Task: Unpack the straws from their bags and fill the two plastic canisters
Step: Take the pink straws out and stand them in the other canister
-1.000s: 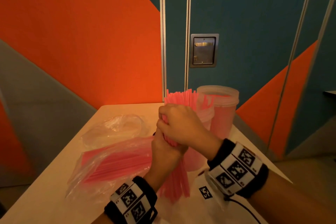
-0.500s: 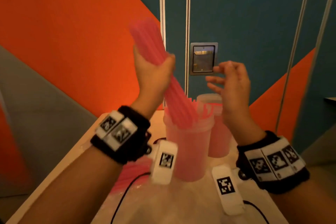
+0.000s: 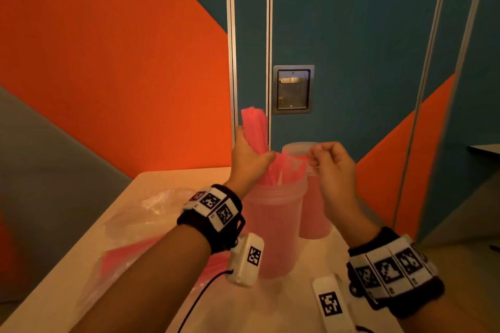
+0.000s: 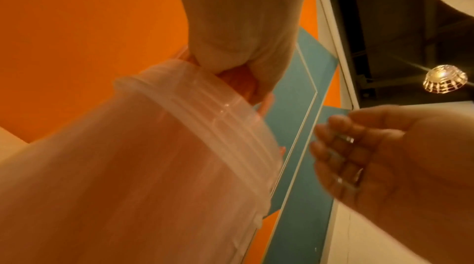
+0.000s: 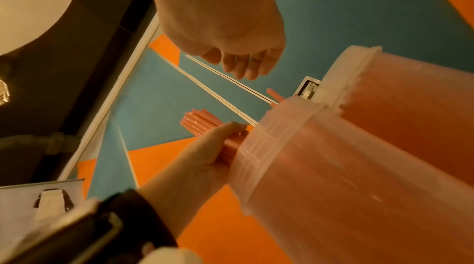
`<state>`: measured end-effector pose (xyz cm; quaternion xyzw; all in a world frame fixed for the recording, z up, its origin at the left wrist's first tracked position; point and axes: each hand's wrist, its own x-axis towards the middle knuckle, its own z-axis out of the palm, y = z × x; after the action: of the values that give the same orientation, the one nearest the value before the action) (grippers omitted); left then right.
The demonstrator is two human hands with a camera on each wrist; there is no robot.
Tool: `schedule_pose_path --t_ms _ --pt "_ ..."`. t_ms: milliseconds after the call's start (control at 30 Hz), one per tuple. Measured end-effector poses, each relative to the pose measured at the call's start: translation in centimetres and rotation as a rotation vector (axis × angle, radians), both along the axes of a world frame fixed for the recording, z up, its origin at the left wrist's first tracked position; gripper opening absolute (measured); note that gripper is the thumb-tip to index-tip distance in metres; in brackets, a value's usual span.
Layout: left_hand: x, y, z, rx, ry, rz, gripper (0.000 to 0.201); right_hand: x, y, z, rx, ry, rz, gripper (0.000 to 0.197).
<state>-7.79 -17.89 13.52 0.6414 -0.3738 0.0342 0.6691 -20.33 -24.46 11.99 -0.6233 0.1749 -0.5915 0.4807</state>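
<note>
Item: bundle of pink straws (image 3: 254, 130), gripped in the left hand (image 3: 247, 159), fingers wrapped round its middle; lower ends already inside the mouth of the near canister (image 3: 274, 224), upper ends leaning toward 11 o'clock above the rim, so the long axis runs steeply, a little off vertical. Near canister stands upright on the tabletop (image 3: 167, 181), part-filled with loose straws fanned toward 1 o'clock. Far canister (image 3: 313, 213) stands just behind it at 1 o'clock, touching or nearly so, also pink inside. Right hand (image 3: 331, 167): at 3 o'clock from the bundle, over the near canister's far rim, fingers loosely curled with the tips close together by a stray straw end; whether it pinches that straw cannot be told. Left hand is the nearer to the bundle and carries it alone. Judgement: the bundle lies directly above its target, so release needs a short drop along its own axis. Bag (image 3: 135, 238) with remaining straws lies flat at 8 o'clock
</note>
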Motion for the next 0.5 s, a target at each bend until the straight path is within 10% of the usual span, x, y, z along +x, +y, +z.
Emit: schedule_pose_path --t_ms 133,333,500 --pt "0.3 -0.4 0.4 0.167 0.021 0.017 0.065 1.2 -1.1 -0.9 -0.076 0.218 -0.068 0.009" --pt "0.3 0.5 1.7 0.012 0.02 -0.026 0.118 1.4 -2.6 -0.1 -0.03 0.286 -0.092 0.038" --pt "1.8 2.9 2.2 -0.118 0.019 -0.006 0.08 1.7 -4.8 0.7 -0.016 0.356 -0.145 0.056"
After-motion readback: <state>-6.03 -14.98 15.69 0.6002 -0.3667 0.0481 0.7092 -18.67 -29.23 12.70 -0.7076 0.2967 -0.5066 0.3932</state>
